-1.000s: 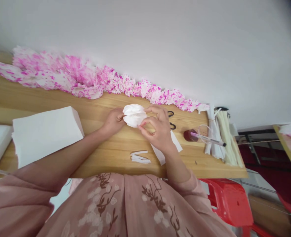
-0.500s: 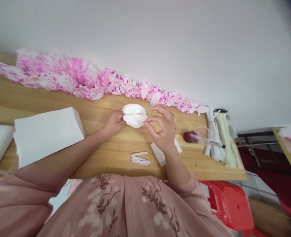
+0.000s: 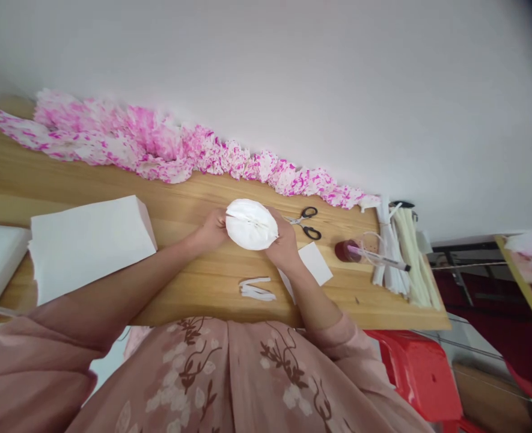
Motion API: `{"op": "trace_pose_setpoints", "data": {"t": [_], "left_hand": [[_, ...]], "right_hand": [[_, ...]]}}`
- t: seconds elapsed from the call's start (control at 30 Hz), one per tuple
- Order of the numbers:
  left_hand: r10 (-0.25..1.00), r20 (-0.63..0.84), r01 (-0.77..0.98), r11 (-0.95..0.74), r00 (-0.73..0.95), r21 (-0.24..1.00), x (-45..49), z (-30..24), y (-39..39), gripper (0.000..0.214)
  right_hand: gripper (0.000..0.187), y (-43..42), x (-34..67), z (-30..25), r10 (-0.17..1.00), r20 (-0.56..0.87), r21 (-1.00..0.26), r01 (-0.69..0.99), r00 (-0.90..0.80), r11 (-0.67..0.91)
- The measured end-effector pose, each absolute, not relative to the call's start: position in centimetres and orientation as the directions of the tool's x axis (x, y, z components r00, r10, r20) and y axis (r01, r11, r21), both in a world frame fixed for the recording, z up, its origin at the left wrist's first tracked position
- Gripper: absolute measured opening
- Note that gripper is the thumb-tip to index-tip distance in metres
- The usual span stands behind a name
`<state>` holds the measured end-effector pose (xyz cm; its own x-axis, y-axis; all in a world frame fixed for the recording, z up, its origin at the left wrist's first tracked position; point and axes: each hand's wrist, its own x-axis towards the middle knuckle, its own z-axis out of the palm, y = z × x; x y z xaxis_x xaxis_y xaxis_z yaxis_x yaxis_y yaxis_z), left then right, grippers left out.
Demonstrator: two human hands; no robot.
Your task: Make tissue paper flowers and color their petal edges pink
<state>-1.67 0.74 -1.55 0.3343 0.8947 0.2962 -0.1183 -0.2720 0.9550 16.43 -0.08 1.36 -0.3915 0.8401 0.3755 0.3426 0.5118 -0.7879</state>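
Note:
A round white paper flower (image 3: 251, 224) is held over the wooden table (image 3: 193, 282), spread into a disc facing me. My left hand (image 3: 210, 230) grips its left side with closed fingers. Its right side is held by my right hand (image 3: 285, 243), whose fingers curl behind the paper. Black-handled scissors (image 3: 307, 222) lie just right of my right hand. A small white paper sheet (image 3: 313, 264) lies under my right wrist, and thin white strips (image 3: 255, 288) rest near the table's front edge.
A row of pink-and-white paper flowers (image 3: 157, 144) lines the wall side of the table. A stack of white sheets (image 3: 85, 243) lies at left. A dark red cup with a pen (image 3: 351, 249) and white rolled sticks (image 3: 398, 252) stand at right. A red stool (image 3: 419, 373) is below.
The paper flower has been spread from a bunched ball into a flat round disc. My right hand moved from pinching at its edge to holding its right side, uncovering the scissors.

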Motion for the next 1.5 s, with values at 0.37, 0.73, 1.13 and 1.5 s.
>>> {"op": "trace_pose_setpoints", "data": {"t": [0.37,0.73,1.13,1.5], "left_hand": [[0.877,0.319,-0.165,-0.276,0.359,0.947,-1.7,-1.9,1.2,0.022],[0.945,0.043,0.158,-0.099,0.324,0.982,-1.4,-1.8,1.0,0.026],[0.919,0.177,0.221,-0.266,0.353,0.938,-2.2,-0.8,0.8,0.026],[0.941,0.104,0.051,-0.127,0.324,0.991,-1.8,0.6,0.6,0.051]], "right_hand": [[0.028,-0.3,16.2,2.3,0.863,0.358,-0.814,0.332,-0.356,0.476],[0.026,0.7,16.3,-0.7,0.971,0.15,-0.956,0.223,-0.185,0.191],[0.023,1.3,16.8,1.0,0.961,0.218,-0.957,0.156,-0.169,0.244],[0.017,0.8,16.5,1.6,0.919,0.292,-0.933,0.131,-0.264,0.334]]}}
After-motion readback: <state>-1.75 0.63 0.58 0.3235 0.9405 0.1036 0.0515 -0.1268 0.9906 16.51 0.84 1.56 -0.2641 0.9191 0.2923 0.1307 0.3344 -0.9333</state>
